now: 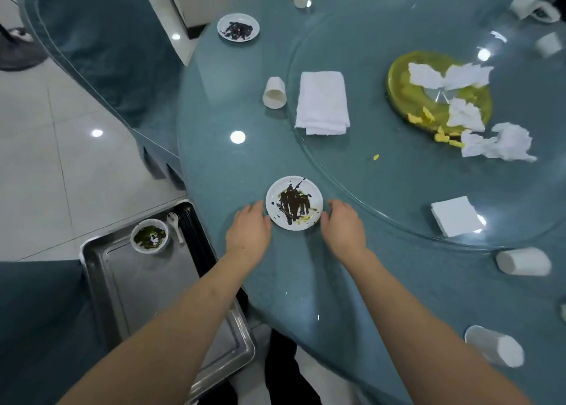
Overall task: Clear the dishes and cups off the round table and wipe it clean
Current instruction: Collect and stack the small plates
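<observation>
A small white plate (275,214) smeared with dark sauce lies near the front edge of the round blue-grey table (232,165). My left hand (248,231) rests at its left rim and my right hand (344,225) at its right rim, fingers curled against the edges; the plate still sits flat on the table. A folded white cloth (322,102) lies further back, a tipped paper cup (274,93) beside it. Another dirty plate (238,27) sits at the far left edge.
A steel tray (128,285) to my left holds a dirty bowl (149,236), a white spoon (175,224) and dark chopsticks. The glass turntable (398,196) carries a yellow dish (401,95), crumpled tissues (502,142) and a napkin stack (456,216). Paper cups (523,261) lie toppled at the right.
</observation>
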